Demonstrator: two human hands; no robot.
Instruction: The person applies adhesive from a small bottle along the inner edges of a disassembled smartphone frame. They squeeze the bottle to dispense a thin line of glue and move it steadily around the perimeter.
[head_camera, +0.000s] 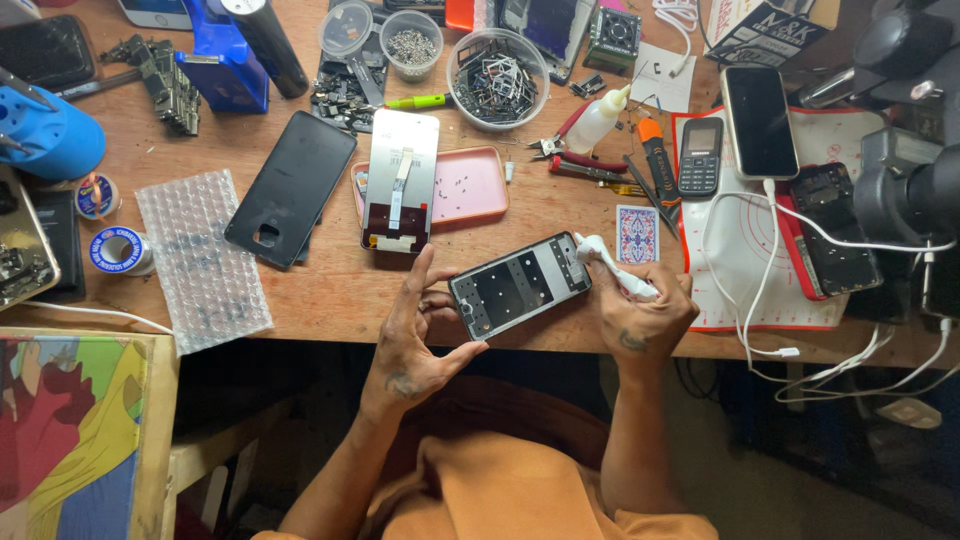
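Here the left hand grips an opened phone between thumb and fingers, above the desk edge. The right hand is closed around a white tool, its tip touching the phone's end. Beyond the fingers, a pink tray holds small screws under a screen panel. Further away, a clear bowl holds metal parts, and a small cup holds screws.
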